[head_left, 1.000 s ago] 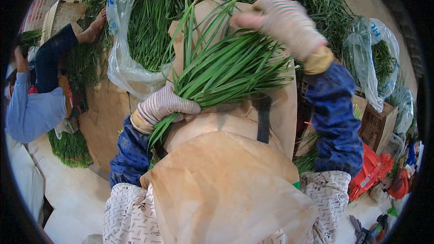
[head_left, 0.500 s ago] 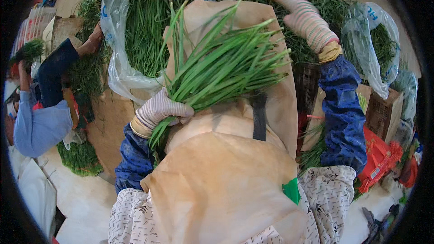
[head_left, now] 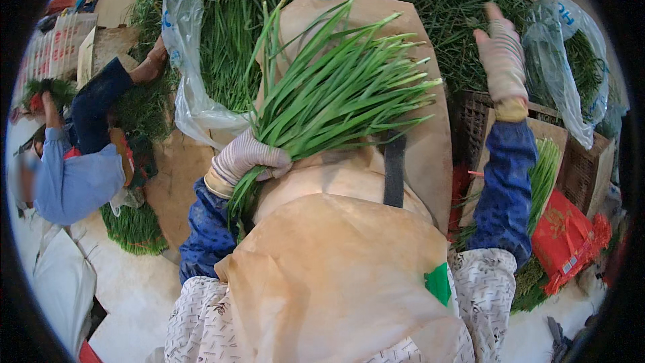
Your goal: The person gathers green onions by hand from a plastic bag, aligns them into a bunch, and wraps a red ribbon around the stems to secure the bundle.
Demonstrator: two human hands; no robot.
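Observation:
My left hand (head_left: 248, 160), in a striped glove, is closed round a bunch of garlic chives (head_left: 342, 97). The bunch lies slantwise over my lap, its pale cut ends fanned toward the right and its leaf tips hanging below my fist. Beneath it is a brown sheet (head_left: 422, 181) across my lap. My right hand (head_left: 504, 60), gloved the same way with bare fingertips, is out to the right with thumb and fingers apart and nothing in it. It hovers by the edge of a large heap of loose green leaves (head_left: 430, 27).
A clear plastic bag (head_left: 185, 87) of long chives stands ahead of me, another plastic bag (head_left: 574, 111) at far right. Brown crates (head_left: 574, 168), a bundle of chives (head_left: 543, 171) and a red bag (head_left: 561, 235) lie right. At left, a person (head_left: 80, 181) handles greens.
My right hand has swung right and back from above the heap, its fingers now pointing up. The left hand keeps its hold on the garlic chives. The whole view has shifted slightly.

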